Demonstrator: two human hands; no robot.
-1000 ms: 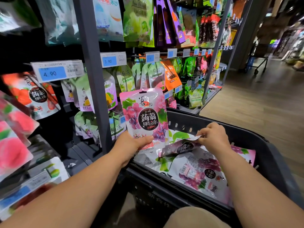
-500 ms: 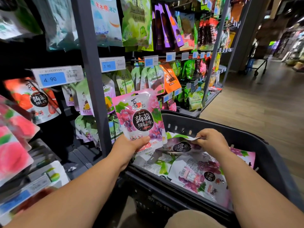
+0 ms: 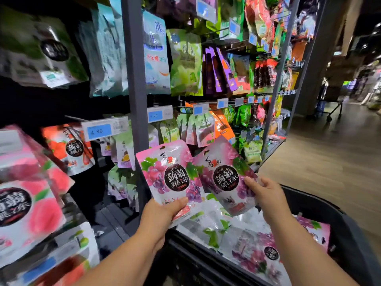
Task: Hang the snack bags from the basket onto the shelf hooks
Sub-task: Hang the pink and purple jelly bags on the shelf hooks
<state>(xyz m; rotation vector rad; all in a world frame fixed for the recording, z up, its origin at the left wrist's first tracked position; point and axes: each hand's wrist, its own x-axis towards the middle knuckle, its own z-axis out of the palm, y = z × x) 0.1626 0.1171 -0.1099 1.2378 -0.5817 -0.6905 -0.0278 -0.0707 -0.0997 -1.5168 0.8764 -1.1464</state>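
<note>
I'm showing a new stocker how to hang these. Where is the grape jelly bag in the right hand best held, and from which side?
Hold the right-hand grape jelly bag low on its right edge, coming in from the right, as the right hand does. The bag is flat and tilted left, so a low side grip leaves its top edge clear for a hook.

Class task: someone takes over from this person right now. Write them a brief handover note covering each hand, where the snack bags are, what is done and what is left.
Left hand: grip on the lower edge of one grape jelly bag, held upright.
Right hand: grip on the side of a second grape bag, tilted, lifted above the basket.
More bags lie in the basket.
Done: two bags picked up.
Left: hang both on the shelf hooks, then the rest. Which hook is free, I cannot tell.
</note>
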